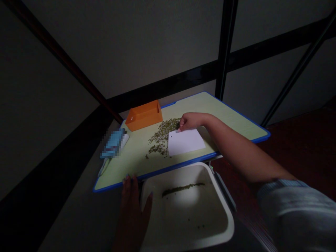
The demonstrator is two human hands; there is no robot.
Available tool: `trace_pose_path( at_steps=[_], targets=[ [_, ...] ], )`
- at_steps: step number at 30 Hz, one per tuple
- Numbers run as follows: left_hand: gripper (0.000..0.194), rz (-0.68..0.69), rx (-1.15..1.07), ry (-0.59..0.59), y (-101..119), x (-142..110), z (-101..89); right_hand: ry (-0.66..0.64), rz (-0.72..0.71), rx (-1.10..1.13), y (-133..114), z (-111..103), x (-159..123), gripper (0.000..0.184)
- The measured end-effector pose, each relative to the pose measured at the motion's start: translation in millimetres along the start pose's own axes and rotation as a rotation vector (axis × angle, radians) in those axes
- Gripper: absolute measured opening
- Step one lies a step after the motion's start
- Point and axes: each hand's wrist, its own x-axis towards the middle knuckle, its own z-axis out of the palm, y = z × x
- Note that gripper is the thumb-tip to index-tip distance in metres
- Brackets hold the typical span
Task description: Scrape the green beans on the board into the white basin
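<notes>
Room lies behind the right grip (191, 121); an orange tray (145, 122) blocks left.

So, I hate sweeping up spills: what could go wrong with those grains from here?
Grains lie near the table's blue front edge, so some might drop outside the white bin. The right hand holds the thin white card near its far edge, so it could bend and miss grains. The bin's support is mostly hidden; a nudge from the left hand beside it might shift it.
</notes>
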Motion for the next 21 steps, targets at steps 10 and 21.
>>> trace_pose_path(
  at_steps=[10,21],
  targets=[
    [0.074,0.037,0.019,0.024,-2.3,-1.0,2.4,-0.002,-0.049,-0.012,-0.5,2.9,2.4,0.033],
    [0.071,0.045,-0.015,0.043,-3.5,-2.3,3.0,0.008,-0.057,-0.004,-4.8,8.6,3.5,0.034]
  ],
)
